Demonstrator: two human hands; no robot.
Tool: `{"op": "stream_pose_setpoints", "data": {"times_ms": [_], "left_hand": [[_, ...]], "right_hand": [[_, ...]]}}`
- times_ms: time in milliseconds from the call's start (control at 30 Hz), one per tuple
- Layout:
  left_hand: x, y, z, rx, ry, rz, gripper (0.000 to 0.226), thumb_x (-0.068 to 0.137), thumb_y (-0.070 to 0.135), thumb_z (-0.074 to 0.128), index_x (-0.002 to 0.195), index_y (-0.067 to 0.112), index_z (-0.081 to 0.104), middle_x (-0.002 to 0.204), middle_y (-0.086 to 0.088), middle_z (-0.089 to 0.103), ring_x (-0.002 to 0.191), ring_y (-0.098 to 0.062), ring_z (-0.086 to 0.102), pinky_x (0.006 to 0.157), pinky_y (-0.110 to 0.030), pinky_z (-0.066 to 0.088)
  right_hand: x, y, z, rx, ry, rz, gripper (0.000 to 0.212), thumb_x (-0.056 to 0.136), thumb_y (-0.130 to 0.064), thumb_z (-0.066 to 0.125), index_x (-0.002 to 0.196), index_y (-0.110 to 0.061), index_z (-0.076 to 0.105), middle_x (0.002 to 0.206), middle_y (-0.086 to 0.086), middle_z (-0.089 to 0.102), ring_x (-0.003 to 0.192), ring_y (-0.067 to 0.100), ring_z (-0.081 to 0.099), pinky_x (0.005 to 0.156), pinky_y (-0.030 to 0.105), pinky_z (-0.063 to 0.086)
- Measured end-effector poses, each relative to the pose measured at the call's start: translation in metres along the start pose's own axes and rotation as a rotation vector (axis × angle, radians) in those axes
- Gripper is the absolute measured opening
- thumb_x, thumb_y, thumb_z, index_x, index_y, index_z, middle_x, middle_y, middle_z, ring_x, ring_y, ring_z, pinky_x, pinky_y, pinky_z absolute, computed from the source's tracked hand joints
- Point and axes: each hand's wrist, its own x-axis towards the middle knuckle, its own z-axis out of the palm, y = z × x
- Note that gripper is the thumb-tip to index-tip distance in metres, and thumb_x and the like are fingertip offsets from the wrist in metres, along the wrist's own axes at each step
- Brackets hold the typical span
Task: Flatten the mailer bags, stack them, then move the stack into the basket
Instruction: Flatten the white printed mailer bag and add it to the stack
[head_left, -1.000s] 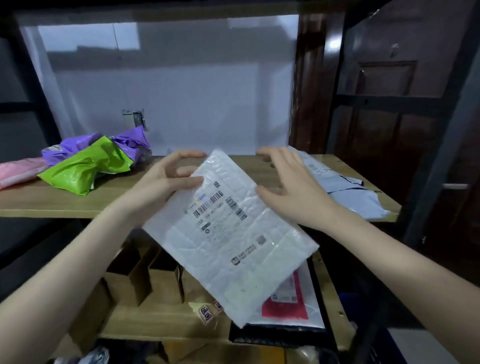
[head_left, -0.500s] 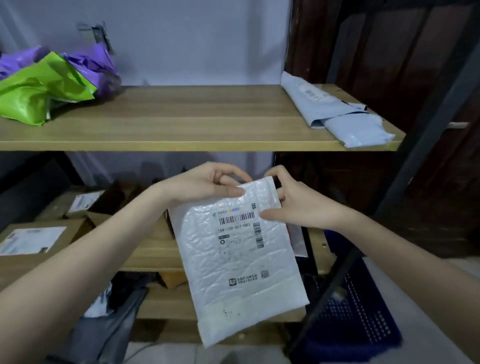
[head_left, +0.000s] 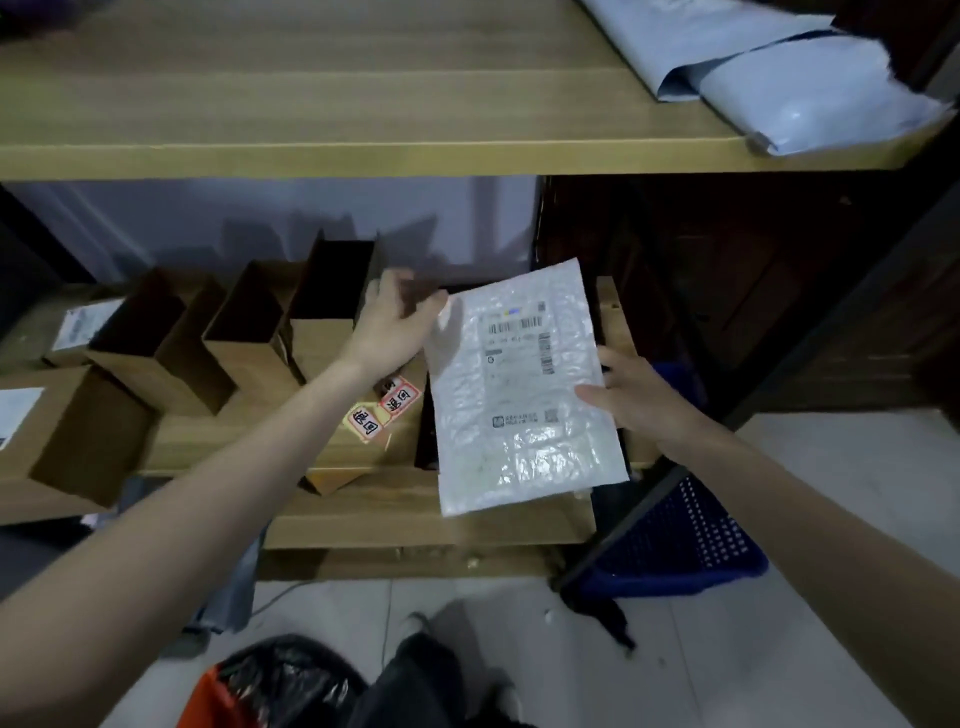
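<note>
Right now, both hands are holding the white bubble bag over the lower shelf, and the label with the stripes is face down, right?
Not quite. In the head view the white bubble bag, held by the left hand and right hand over the lower shelf, has its barcode label facing up.

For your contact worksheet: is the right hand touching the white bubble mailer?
Touching. The head view shows the right hand with its thumb on the white bubble mailer face, gripping its right edge.

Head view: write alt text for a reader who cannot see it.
Two bare hands hold a white bubble-wrap mailer bag with a barcode label over a dark tray on the lower wooden shelf: the left hand pinches its top-left corner, the right hand grips its right edge. Open brown cardboard boxes stand to the left; a blue perforated plastic basket sits on the floor at right.
</note>
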Motion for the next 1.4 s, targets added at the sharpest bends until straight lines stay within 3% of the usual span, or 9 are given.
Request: {"op": "stream_pose_setpoints", "data": {"times_ms": [167, 267, 367, 500, 633, 700, 800, 933, 1400], "left_hand": [[-0.026, -0.031, 0.031, -0.116, -0.365, -0.29, 0.082, 0.082, 0.054, 0.062, 0.143, 0.017, 0.022, 0.107, 0.005, 0.056, 0.095, -0.01, 0.054, 0.08, -0.023, 0.04], [-0.018, -0.046, 0.053, -0.162, -0.356, -0.222, 0.079, 0.087, 0.019, 0.066, 0.146, 0.017, 0.014, 0.087, 0.002, 0.058, 0.07, -0.009, 0.056, 0.054, -0.01, 0.044], [-0.005, -0.048, 0.064, -0.171, -0.376, -0.131, 0.084, 0.086, -0.002, 0.06, 0.148, 0.016, 0.006, 0.129, -0.008, 0.05, 0.102, -0.018, 0.055, 0.074, -0.015, 0.05], [0.004, -0.056, 0.078, 0.078, -0.423, -0.1, 0.083, 0.083, 0.016, 0.066, 0.146, 0.029, 0.012, 0.142, -0.014, 0.037, 0.122, -0.035, 0.046, 0.091, -0.041, 0.045], [0.004, -0.053, 0.086, 0.45, -0.393, -0.027, 0.079, 0.079, 0.039, 0.066, 0.141, 0.028, 0.018, 0.138, -0.008, 0.023, 0.129, -0.031, 0.027, 0.099, -0.038, 0.031], [0.011, -0.051, 0.086, 0.551, -0.346, 0.047, 0.088, 0.079, 0.049, 0.063, 0.146, 0.03, 0.01, 0.15, -0.002, 0.01, 0.138, -0.028, 0.014, 0.108, -0.044, 0.023], [0.024, -0.052, 0.1, 0.652, -0.356, 0.198, 0.079, 0.092, 0.053, 0.04, 0.148, 0.032, -0.012, 0.158, 0.001, -0.018, 0.145, -0.021, -0.015, 0.118, -0.049, 0.0], [0.038, -0.062, 0.123, 0.868, -0.339, 0.349, 0.059, 0.1, 0.045, 0.013, 0.149, 0.026, -0.013, 0.157, -0.004, -0.022, 0.144, -0.021, -0.021, 0.118, -0.045, -0.008], [0.047, -0.086, 0.132, 0.867, -0.438, 0.222, 0.058, 0.097, 0.054, 0.009, 0.147, 0.035, -0.014, 0.157, 0.002, -0.022, 0.145, -0.014, -0.018, 0.118, -0.047, -0.004]], "right_hand": [[0.044, 0.027, 0.003, 0.099, 0.189, 0.071, 0.035, 0.087, -0.011, 0.058, 0.121, -0.021, 0.055, 0.112, -0.005, 0.066, 0.101, 0.015, 0.064, 0.087, 0.038, 0.054], [0.071, 0.033, 0.006, 0.078, 0.253, 0.066, 0.047, 0.082, -0.011, 0.062, 0.125, -0.018, 0.045, 0.102, -0.011, 0.062, 0.102, 0.016, 0.061, 0.094, 0.044, 0.05], [0.087, 0.033, 0.012, 0.041, 0.313, 0.075, 0.068, 0.08, 0.006, 0.062, 0.137, -0.011, 0.028, 0.107, -0.006, 0.052, 0.11, 0.022, 0.054, 0.093, 0.033, 0.047], [0.099, 0.044, 0.013, -0.236, 0.248, 0.082, 0.076, 0.083, 0.008, 0.053, 0.144, -0.019, 0.019, 0.119, 0.0, 0.04, 0.092, 0.016, 0.049, 0.052, 0.002, 0.037], [0.105, 0.053, 0.018, -0.589, 0.154, 0.123, 0.074, 0.085, -0.009, 0.055, 0.147, -0.021, 0.016, 0.138, 0.014, 0.027, 0.128, 0.033, 0.029, 0.1, 0.034, 0.031], [0.108, 0.056, 0.022, -0.661, 0.172, 0.065, 0.072, 0.089, -0.018, 0.052, 0.148, -0.021, 0.012, 0.148, 0.012, 0.016, 0.137, 0.033, 0.014, 0.108, 0.042, 0.026], [0.118, 0.057, 0.03, -0.789, 0.208, -0.134, 0.067, 0.094, -0.028, 0.045, 0.15, -0.02, 0.01, 0.157, 0.009, 0.004, 0.145, 0.028, 0.003, 0.115, 0.046, 0.02], [0.135, 0.067, 0.043, -0.933, 0.092, -0.175, 0.068, 0.097, -0.044, 0.035, 0.151, -0.022, 0.001, 0.159, 0.007, -0.01, 0.147, 0.023, -0.01, 0.12, 0.043, 0.003], [0.148, 0.089, 0.045, -1.031, -0.016, -0.099, 0.069, 0.094, -0.059, 0.02, 0.149, -0.031, -0.012, 0.156, 0.0, -0.024, 0.144, 0.017, -0.021, 0.118, 0.038, -0.006]]}}
